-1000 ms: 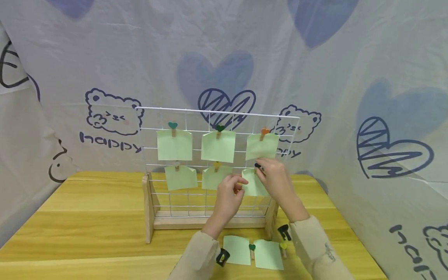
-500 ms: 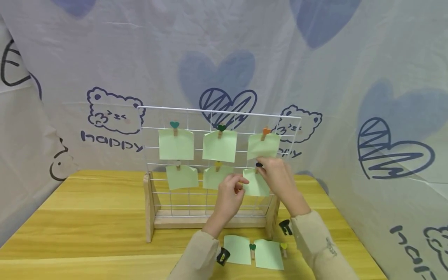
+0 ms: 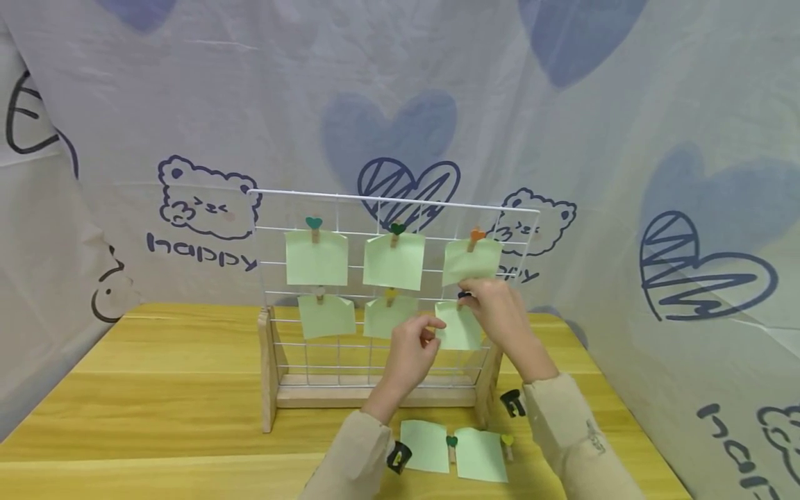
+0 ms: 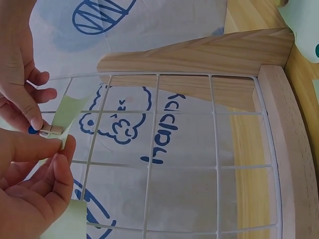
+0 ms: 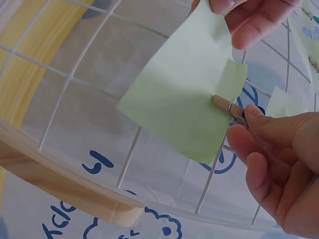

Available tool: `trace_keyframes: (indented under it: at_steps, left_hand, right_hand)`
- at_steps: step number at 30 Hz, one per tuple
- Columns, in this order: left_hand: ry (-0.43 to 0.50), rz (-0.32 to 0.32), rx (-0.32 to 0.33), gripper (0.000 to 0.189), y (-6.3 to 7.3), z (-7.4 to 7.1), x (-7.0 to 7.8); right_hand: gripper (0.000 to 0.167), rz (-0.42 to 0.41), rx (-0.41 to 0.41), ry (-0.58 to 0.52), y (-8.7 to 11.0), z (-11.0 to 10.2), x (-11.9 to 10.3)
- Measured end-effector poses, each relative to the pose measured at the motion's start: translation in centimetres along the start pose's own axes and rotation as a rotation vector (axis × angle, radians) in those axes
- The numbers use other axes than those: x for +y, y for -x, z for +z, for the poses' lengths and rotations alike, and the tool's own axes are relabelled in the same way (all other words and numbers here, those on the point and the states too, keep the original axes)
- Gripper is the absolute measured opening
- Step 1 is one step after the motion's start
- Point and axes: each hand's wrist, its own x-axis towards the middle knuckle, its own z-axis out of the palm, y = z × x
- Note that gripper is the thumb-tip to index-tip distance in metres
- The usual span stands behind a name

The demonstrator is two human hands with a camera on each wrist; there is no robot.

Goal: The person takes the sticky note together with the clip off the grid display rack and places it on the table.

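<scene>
At the lower right of a white wire grid (image 3: 294,196), both hands are on one pale green note sheet (image 5: 169,79). My right hand (image 3: 500,312) pinches a small wooden clothespin (image 5: 224,104) by its handle end, thumb against fingertips. Its dark blue heart (image 4: 34,130) peeks out by the thumb in the left wrist view. The clothespin's jaws sit over the sheet's top edge, where it overlaps a wire. My left hand (image 3: 409,354) pinches the same sheet at its left edge, thumb and index together, other fingers curled.
Several green sheets, such as the top left one (image 3: 317,260), hang on the grid from heart clothespins. The grid stands in a wooden base (image 3: 375,398). Two loose sheets, one being the left sheet (image 3: 425,446), and two clothespins, including a green-hearted clothespin (image 3: 452,448), lie on the table (image 3: 156,417).
Both hands keep nearly the same place and hold on the sheet and clothespin. The right forearm shifts very slightly, and the whole head view drifts a little to the right.
</scene>
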Motion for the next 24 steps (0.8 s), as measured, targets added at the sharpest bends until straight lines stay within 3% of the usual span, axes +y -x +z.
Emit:
trace_keyframes:
  at_steps: [5,15,24]
  left_hand:
    - [-0.017,-0.004,-0.007,0.024,-0.1,0.0,-0.1]
    - [-0.028,-0.001,-0.001,0.026,0.1,0.2,-0.4]
    - [-0.019,-0.024,-0.009,0.026,0.0,0.2,-0.3]
  right_hand:
    - [0.014,-0.018,0.029,-0.018,0.1,-0.1,0.1]
    - [0.011,-0.111,0.190,-0.050,0.6,0.8,0.6]
    - [0.010,-0.151,0.272,-0.084,0.6,1.2,1.0]
